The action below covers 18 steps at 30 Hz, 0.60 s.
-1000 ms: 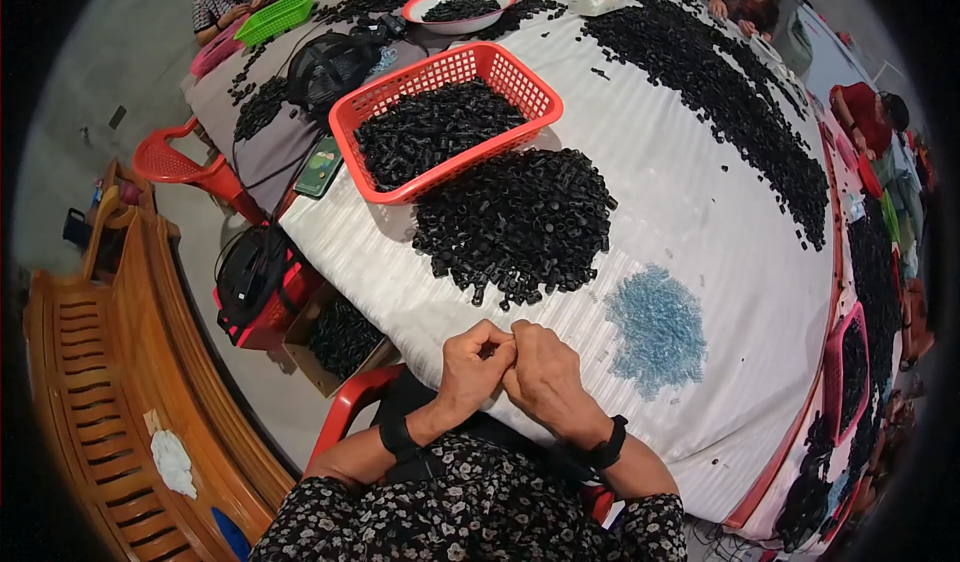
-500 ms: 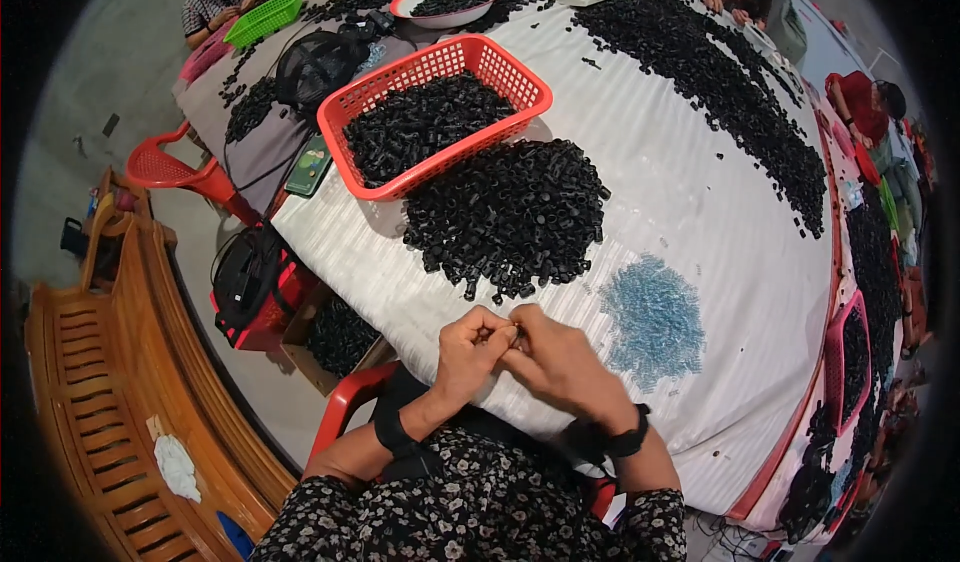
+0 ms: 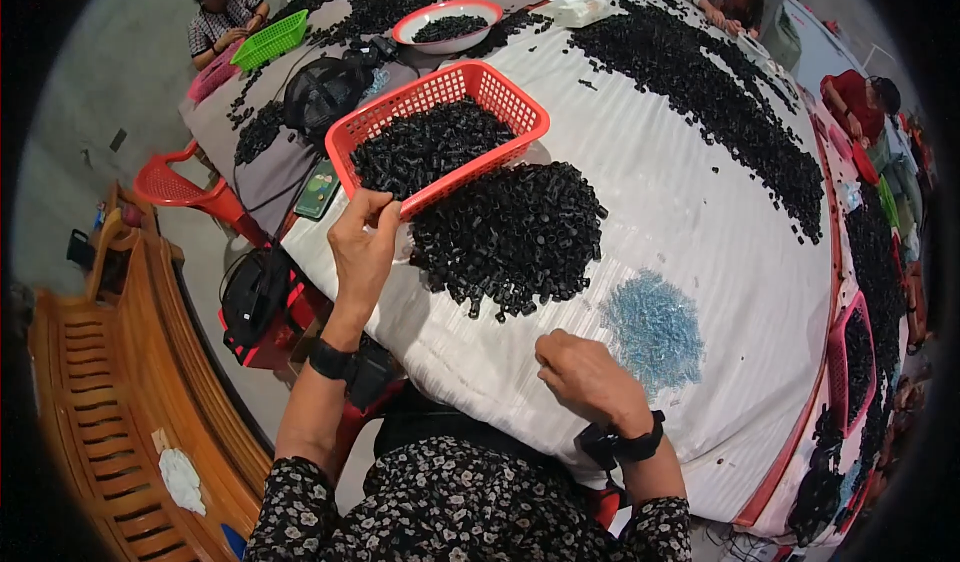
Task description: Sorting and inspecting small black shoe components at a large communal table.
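My left hand (image 3: 362, 247) is raised at the near left corner of the red plastic basket (image 3: 470, 174), its fingertips pinched together at the rim. Whether a small piece sits between them is hidden. The basket holds many small black plastic parts (image 3: 430, 142). Just in front of it lies a heap of similar black plastic parts (image 3: 510, 237) on the white cloth. My right hand (image 3: 592, 374) rests low over the cloth with its fingers curled in; what they hold, if anything, does not show. Beside it, to the right, is a pile of tiny pale blue, clear-looking pieces (image 3: 655, 332).
A long spread of black parts (image 3: 700, 92) covers the far right of the table. A white red-rimmed bowl (image 3: 447, 28), a green basket (image 3: 270, 42) and a phone (image 3: 317, 190) are farther off. Other people work around the edges. A wooden bench (image 3: 130, 392) stands left.
My hands were together in front of the heap, fingers meeting. Now they are apart: the left has moved forward and left to the basket, the right slightly back and to the right.
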Available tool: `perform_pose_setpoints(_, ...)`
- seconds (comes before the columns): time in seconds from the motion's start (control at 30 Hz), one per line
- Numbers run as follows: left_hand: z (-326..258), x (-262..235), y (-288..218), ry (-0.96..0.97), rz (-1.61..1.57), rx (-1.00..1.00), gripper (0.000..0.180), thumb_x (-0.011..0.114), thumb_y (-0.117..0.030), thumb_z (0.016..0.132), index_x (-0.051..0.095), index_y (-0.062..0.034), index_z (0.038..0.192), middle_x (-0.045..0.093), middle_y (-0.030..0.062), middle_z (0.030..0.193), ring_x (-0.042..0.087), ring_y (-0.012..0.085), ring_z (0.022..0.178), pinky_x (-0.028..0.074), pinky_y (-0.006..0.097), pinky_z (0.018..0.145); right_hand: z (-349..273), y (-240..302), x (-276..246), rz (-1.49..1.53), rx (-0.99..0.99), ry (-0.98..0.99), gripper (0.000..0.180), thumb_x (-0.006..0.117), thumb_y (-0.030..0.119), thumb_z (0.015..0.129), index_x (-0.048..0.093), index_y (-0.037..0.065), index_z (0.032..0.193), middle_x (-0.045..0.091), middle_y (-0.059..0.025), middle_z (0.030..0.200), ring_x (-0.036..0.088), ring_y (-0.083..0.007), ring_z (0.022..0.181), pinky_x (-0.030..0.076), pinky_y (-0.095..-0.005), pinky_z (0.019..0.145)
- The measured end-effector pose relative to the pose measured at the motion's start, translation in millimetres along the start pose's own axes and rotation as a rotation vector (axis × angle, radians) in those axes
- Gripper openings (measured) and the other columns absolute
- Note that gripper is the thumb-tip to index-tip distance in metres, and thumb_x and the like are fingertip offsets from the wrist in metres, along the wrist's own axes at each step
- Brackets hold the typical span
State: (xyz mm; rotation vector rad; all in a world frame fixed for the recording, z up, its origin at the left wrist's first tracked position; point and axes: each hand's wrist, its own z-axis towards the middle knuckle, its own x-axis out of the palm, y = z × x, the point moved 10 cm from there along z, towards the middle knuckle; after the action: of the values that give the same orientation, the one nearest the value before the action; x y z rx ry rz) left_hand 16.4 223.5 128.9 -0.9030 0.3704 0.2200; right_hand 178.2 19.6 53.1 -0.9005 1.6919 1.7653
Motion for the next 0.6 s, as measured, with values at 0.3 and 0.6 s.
perform_pose_setpoints(0.3,16.9,27.4,22.5,0.051,0.427,0.242,0.006,0.060,-0.004,0.078,0.059,-0.0021,0.084,0.053,0.0116,0.070,0.053,0.0285,0.068,0.042,0.037,0.062,7.1,-3.8,-3.6,0.021,0.014,-0.098,0.010,0.053,0.006,0.080,0.046,-0.001,0.084,0.052,-0.0192,0.080,0.055,-0.0377,0.074,0.046,-0.0429,0.067)
perform_pose_setpoints(0.6,-25.0,23.9,-51.1,-0.070,0.329,0.458,0.020,0.060,-0.002,0.074,0.058,0.0013,0.094,0.056,0.0132,0.083,0.053,0.0333,0.080,0.043,0.039,0.073,1.9,-50.5,-24.7,0.409,0.210,-0.471,0.010,0.053,0.007,0.085,0.051,0.001,0.092,0.055,-0.0149,0.077,0.056,-0.0272,0.066,0.044,-0.0348,0.060)
